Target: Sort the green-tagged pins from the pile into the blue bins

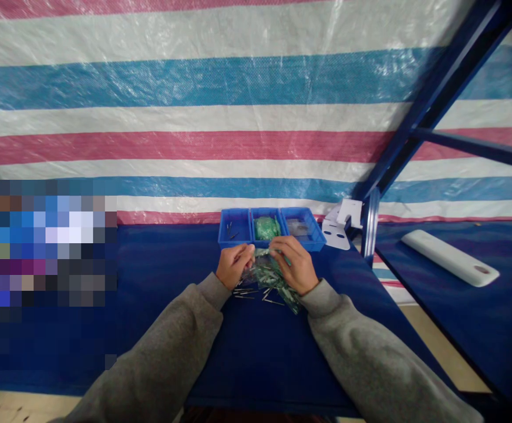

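My left hand [233, 266] is closed, its thumb and forefinger pinching the left part of a clear and green plastic bag [267, 275]. Curled over the bag's upper right edge, the fingers of my right hand [296, 264] grip it too. The green part of the bag runs down under my right palm, which hides some of it. Several thin, silvery pin-like pieces [243, 292] lie loose on the blue table [256, 352] below the bag; their exact kind is too small to make out.
Behind my hands stand three joined blue bins [235, 242]: thin pieces in the left, a green bag [267, 228] in the middle, clear bags [297, 227] in the right. White cut-out card [337, 235] leans by a blue metal post [370, 226]. A white oblong object [450, 257] lies right.
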`<action>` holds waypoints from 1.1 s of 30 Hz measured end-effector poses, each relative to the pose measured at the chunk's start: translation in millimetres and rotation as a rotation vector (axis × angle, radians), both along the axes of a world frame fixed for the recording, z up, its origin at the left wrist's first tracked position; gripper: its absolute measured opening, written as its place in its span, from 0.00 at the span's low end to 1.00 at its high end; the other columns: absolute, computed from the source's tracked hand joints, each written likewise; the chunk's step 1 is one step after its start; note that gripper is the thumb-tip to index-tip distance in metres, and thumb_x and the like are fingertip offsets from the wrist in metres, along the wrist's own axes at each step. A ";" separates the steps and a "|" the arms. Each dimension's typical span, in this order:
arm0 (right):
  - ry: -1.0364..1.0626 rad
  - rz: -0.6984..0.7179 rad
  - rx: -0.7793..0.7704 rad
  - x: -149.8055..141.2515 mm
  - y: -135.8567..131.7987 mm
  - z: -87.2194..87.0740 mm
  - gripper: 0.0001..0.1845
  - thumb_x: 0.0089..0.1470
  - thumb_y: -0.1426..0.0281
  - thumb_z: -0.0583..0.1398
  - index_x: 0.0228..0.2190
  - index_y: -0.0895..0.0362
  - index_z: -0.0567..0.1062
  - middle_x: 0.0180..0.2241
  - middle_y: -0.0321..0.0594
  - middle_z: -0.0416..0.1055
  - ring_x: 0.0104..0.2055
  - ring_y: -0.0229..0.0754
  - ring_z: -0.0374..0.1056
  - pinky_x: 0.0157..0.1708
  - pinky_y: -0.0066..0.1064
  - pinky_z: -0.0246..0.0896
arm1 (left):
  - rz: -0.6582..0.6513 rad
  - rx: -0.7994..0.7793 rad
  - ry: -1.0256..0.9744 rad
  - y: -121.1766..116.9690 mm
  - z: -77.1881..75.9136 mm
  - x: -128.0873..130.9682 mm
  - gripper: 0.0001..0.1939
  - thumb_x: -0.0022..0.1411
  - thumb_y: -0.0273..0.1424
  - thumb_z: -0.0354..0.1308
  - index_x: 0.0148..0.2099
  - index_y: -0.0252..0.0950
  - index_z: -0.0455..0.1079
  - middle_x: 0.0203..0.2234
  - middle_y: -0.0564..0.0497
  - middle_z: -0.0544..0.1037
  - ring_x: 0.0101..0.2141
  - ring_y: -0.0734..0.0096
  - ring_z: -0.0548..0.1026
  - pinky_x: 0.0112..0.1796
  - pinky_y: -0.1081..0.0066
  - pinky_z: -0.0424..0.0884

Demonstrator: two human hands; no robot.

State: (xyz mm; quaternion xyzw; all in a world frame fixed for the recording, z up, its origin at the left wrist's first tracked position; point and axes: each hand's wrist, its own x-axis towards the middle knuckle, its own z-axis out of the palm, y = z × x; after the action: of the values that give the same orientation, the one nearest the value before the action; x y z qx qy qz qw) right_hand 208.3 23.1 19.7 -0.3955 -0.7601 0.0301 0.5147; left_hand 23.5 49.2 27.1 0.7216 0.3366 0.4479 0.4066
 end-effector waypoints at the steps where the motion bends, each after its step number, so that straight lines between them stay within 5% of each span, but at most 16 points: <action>1: 0.005 0.004 -0.017 -0.2 0.4 0.1 0.08 0.58 0.72 0.54 0.37 0.55 0.73 0.37 0.43 0.70 0.43 0.44 0.66 0.45 0.38 0.63 | 0.024 0.028 -0.040 0.7 0.4 -0.3 0.18 0.64 0.42 0.48 0.33 0.32 0.67 0.23 0.51 0.71 0.23 0.77 0.67 0.26 0.76 0.63; 4: 0.026 0.004 -0.118 -1.3 0.5 -0.9 0.07 0.59 0.69 0.54 0.34 0.56 0.72 0.33 0.42 0.72 0.36 0.42 0.68 0.38 0.34 0.65 | 0.030 0.092 -0.061 2.1 0.7 -0.3 0.18 0.60 0.41 0.56 0.46 0.33 0.67 0.37 0.46 0.74 0.33 0.71 0.72 0.31 0.75 0.67; 9: 0.075 -0.013 -0.249 -2.1 -1.7 -4.2 0.09 0.58 0.66 0.56 0.35 0.56 0.74 0.29 0.38 0.73 0.28 0.39 0.67 0.32 0.32 0.64 | -0.017 0.020 0.061 2.6 -3.9 1.0 0.13 0.58 0.37 0.58 0.36 0.30 0.72 0.30 0.47 0.76 0.32 0.68 0.73 0.35 0.71 0.69; 14: 0.067 -0.002 -0.126 -1.9 -4.4 -2.0 0.20 0.59 0.72 0.52 0.53 0.53 0.67 0.47 0.45 0.66 0.40 0.41 0.67 0.39 0.35 0.65 | -0.023 -0.139 -0.091 4.5 -5.4 2.9 0.14 0.56 0.38 0.60 0.33 0.30 0.70 0.24 0.51 0.73 0.25 0.74 0.70 0.27 0.75 0.67; 17: -0.021 0.008 -0.025 -1.7 -3.7 -1.3 0.18 0.57 0.74 0.54 0.48 0.53 0.71 0.52 0.47 0.60 0.46 0.44 0.64 0.42 0.37 0.65 | -0.030 -0.220 -0.173 2.6 -3.4 5.9 0.15 0.55 0.39 0.61 0.37 0.32 0.66 0.20 0.55 0.69 0.18 0.80 0.66 0.22 0.78 0.63; 20: -0.057 0.009 0.010 -1.6 -2.0 -2.1 0.14 0.57 0.75 0.54 0.44 0.54 0.73 0.48 0.47 0.64 0.47 0.45 0.64 0.43 0.38 0.64 | -0.040 -0.270 -0.208 -0.6 -1.5 8.0 0.22 0.54 0.41 0.62 0.46 0.36 0.60 0.18 0.59 0.68 0.15 0.82 0.63 0.19 0.80 0.60; 25: -0.019 -0.005 -0.034 -2.0 0.8 -3.9 0.06 0.58 0.70 0.55 0.35 0.55 0.73 0.33 0.42 0.72 0.38 0.44 0.67 0.40 0.38 0.63 | -0.052 -0.019 -0.071 1.3 -0.2 3.4 0.21 0.63 0.45 0.49 0.41 0.31 0.69 0.21 0.52 0.68 0.22 0.77 0.66 0.26 0.75 0.64; 28: 0.013 -0.061 -0.107 -2.2 1.9 -4.8 0.08 0.58 0.66 0.55 0.31 0.56 0.73 0.31 0.41 0.73 0.34 0.43 0.68 0.36 0.36 0.63 | -0.027 0.196 0.030 4.5 0.0 0.7 0.18 0.58 0.44 0.57 0.38 0.32 0.73 0.30 0.48 0.71 0.29 0.73 0.68 0.31 0.73 0.66; 33: 0.063 -0.033 -0.178 -3.4 -1.0 -4.6 0.10 0.57 0.64 0.56 0.32 0.55 0.75 0.30 0.40 0.74 0.33 0.42 0.70 0.36 0.34 0.64 | 0.009 0.088 0.024 4.9 -3.4 2.6 0.14 0.59 0.38 0.57 0.38 0.31 0.71 0.32 0.47 0.75 0.33 0.70 0.72 0.35 0.72 0.69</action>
State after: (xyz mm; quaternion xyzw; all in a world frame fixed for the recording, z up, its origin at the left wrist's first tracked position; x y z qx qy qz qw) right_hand 204.9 22.1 15.2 -0.4512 -0.7310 0.1017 0.5017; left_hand 26.1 54.1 23.7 0.7425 0.3248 0.4554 0.3685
